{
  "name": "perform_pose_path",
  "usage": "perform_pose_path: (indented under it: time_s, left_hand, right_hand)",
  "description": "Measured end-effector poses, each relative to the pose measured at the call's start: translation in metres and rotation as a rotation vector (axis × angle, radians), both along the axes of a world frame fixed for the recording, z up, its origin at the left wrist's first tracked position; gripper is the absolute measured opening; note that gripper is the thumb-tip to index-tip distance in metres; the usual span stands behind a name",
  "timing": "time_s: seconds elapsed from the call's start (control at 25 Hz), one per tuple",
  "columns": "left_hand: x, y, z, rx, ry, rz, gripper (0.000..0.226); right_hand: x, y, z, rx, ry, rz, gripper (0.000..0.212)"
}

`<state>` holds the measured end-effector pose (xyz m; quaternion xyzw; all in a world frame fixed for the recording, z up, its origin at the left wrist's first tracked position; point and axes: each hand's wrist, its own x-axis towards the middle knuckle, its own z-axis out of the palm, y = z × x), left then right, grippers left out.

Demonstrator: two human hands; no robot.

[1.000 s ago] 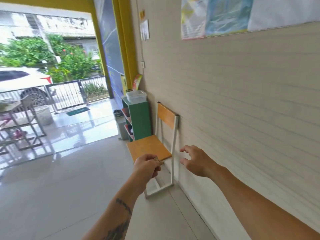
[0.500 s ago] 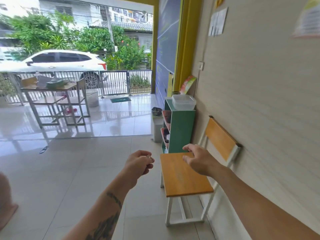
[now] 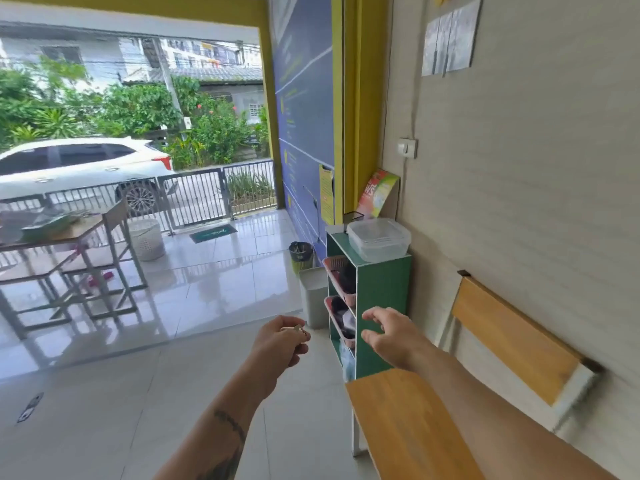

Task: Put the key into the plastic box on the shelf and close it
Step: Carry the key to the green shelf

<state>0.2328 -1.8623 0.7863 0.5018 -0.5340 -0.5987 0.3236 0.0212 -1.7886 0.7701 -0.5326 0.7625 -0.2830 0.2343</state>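
Beside the wall, a lidded plastic box (image 3: 378, 239) tops the green shelf (image 3: 381, 289); left hand (image 3: 280, 341) pinches key (image 3: 300, 329), right hand (image 3: 394, 336) spread.

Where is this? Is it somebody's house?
Probably the open front room or porch of a house, though I can't be sure. A green shelf holds what look like shoes, a metal gate opens toward the street, and a white car is parked outside.
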Motion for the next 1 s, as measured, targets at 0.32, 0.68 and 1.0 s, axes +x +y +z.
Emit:
perform_pose_path:
  time_s: [0.32,0.68,1.0]
  left_hand:
    - [-0.089,-0.193,0.001,-0.015,0.015,-0.055,0.018]
    - [-0.177,-0.387,-0.014,0.04,0.01,-0.207,0.018]
    - [-0.265,-0.532,-0.041,0.089,-0.068,-0.454,0.014]
  right_hand:
    - [-0.087,-0.206,0.005,0.014,-0.007,-0.067,0.049]
    - [-0.161,-0.368,-0.013,0.047,0.028,-0.184,0.048]
    - [-0.207,-0.455,-0.039,0.079,0.056,-0.461,0.044]
